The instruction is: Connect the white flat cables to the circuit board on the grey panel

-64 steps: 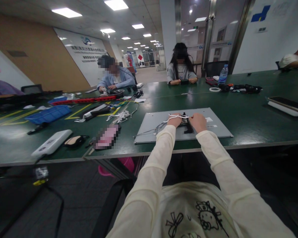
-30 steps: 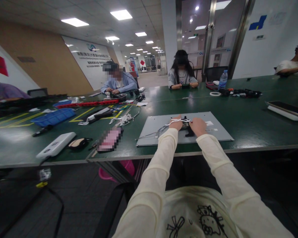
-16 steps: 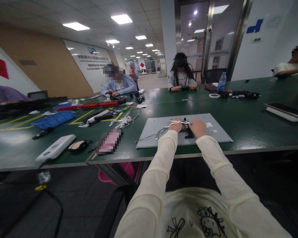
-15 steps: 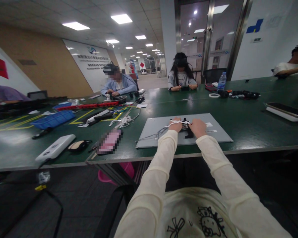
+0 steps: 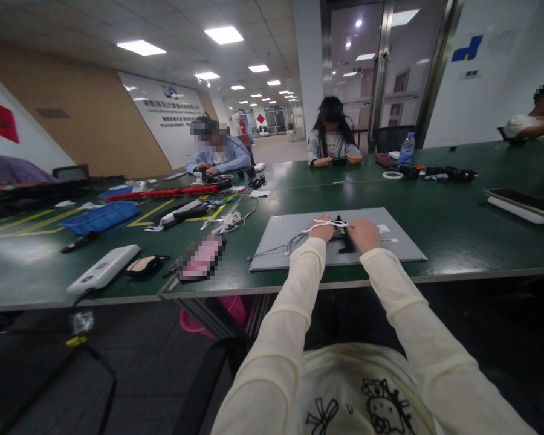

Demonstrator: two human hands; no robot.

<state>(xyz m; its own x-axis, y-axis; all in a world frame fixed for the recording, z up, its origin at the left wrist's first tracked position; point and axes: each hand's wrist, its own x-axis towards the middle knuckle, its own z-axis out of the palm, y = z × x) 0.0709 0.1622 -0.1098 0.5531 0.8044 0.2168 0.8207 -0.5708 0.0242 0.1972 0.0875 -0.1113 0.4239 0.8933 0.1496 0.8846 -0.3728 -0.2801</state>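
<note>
A grey flat panel (image 5: 390, 248) lies on the green table (image 5: 457, 241) in front of me. Both my arms reach out over it in cream sleeves. My left hand (image 5: 321, 231) and my right hand (image 5: 365, 234) are closed side by side on a small black part (image 5: 343, 237) near the panel's middle. A white cable (image 5: 323, 223) loops over my left hand, and grey wires (image 5: 281, 248) trail off to the left across the panel. My fingertips are hidden behind the backs of my hands.
To the left lie a white device (image 5: 103, 268), a blue tray (image 5: 100, 217), a red strip (image 5: 158, 193) and loose white cables (image 5: 222, 221). A flat device (image 5: 521, 204) sits far right, a water bottle (image 5: 406, 150) at the back. Several people sit around the table.
My hands stay together on the black part over the panel; only the camera view has shifted slightly.
</note>
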